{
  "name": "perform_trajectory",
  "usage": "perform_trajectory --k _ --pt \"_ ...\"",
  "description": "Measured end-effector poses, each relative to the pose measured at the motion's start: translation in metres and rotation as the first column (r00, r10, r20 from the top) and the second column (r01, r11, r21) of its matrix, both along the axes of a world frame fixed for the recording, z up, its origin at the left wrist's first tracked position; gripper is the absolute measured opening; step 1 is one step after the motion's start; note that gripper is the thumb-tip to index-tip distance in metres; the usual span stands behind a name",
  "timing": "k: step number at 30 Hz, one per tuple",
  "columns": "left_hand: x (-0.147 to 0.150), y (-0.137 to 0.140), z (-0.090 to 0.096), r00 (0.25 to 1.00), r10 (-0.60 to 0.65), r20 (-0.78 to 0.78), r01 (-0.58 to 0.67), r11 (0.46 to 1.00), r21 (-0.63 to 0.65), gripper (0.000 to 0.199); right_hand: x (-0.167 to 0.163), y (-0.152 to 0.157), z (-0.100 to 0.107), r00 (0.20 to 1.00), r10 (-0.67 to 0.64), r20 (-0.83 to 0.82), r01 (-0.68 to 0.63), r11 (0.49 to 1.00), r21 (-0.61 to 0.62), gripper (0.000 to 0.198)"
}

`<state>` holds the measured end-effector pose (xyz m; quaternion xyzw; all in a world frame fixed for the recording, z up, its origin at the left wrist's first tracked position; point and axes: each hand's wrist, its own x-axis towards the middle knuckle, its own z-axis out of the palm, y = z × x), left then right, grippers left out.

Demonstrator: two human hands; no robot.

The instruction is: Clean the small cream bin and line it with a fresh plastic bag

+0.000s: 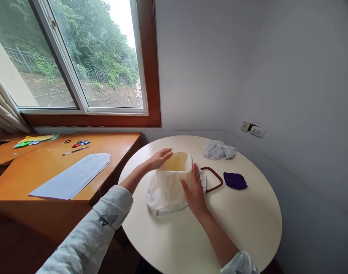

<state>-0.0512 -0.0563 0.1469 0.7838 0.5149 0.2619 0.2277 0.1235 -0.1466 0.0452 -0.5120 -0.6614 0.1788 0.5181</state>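
Note:
A small bin (174,163), cream inside, stands upright on the round table, lined with a white plastic bag (171,194). The bag is folded over the rim and hangs down around the outside, its edge spread on the tabletop. My left hand (159,158) rests at the rim's left side, fingers stretched out flat. On the right, my right hand (194,190) lies against the bag-covered wall with its thumb apart from the fingers. A brown rounded frame (215,179) lies just right of the bin, partly hidden behind the bag and my right hand.
On the round table (233,224) are a crumpled white plastic bag (219,149) and a dark purple cloth (235,180). The wooden desk (117,152) at left holds papers (74,177), a pen (75,151) and keys (82,143). Walls stand behind and to the right.

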Motion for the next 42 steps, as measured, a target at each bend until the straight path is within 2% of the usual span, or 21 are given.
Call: perform_trajectory --k 4,8,14,20,23,26,29,31,33,36,39,42 --pt "0.005 -0.003 -0.009 0.994 0.107 -0.012 -0.107 0.994 0.018 0.063 -0.008 0.001 -0.007 0.999 -0.037 -0.029 0.038 0.999 0.011 0.068" --pt "0.011 -0.008 -0.009 0.981 0.183 -0.056 -0.182 0.983 0.025 0.062 -0.022 -0.003 -0.015 0.998 -0.06 -0.029 0.06 0.998 -0.005 0.075" --pt "0.014 -0.008 -0.011 0.965 0.243 -0.1 -0.241 0.97 0.034 0.06 -0.027 -0.016 -0.019 0.989 -0.025 0.144 0.025 1.0 -0.004 0.074" --pt "0.016 -0.008 -0.015 0.956 0.276 -0.099 -0.273 0.961 0.041 0.053 -0.035 -0.024 -0.023 0.949 -0.044 0.311 0.057 0.998 -0.032 0.078" --pt "0.019 -0.009 -0.016 0.954 0.289 -0.078 -0.287 0.957 0.034 0.05 -0.042 -0.032 -0.025 0.93 0.002 0.367 0.015 0.999 -0.044 0.077" --pt "0.022 -0.01 -0.016 0.948 0.315 -0.039 -0.315 0.949 0.003 0.058 -0.046 -0.044 -0.023 0.922 0.067 0.381 -0.051 0.997 -0.053 0.073" --pt "0.02 -0.014 -0.016 0.941 0.336 0.024 -0.335 0.941 -0.04 0.073 -0.035 -0.05 -0.015 0.927 0.096 0.363 -0.093 0.995 -0.025 0.056" --pt "0.014 -0.018 -0.018 0.94 0.331 0.076 -0.327 0.943 -0.062 0.078 -0.018 -0.048 -0.006 0.953 0.069 0.294 -0.085 0.996 0.042 0.043" --pt "0.007 -0.024 -0.023 0.94 0.291 0.18 -0.28 0.956 -0.086 0.079 0.002 -0.038 0.008 0.987 -0.013 0.157 -0.008 0.991 0.134 0.035" --pt "-0.001 -0.032 -0.034 0.911 0.197 0.363 -0.168 0.98 -0.109 0.088 0.024 -0.017 0.027 0.992 -0.129 0.012 0.123 0.967 0.224 0.037" --pt "-0.002 -0.038 -0.043 0.899 0.106 0.424 -0.075 0.993 -0.088 0.095 0.026 -0.001 0.033 0.977 -0.089 0.193 0.05 0.979 0.199 0.05" --pt "0.003 -0.043 -0.048 0.892 0.073 0.446 -0.05 0.997 -0.063 0.096 0.007 -0.003 0.023 0.928 -0.027 0.373 -0.036 0.987 0.16 0.056"
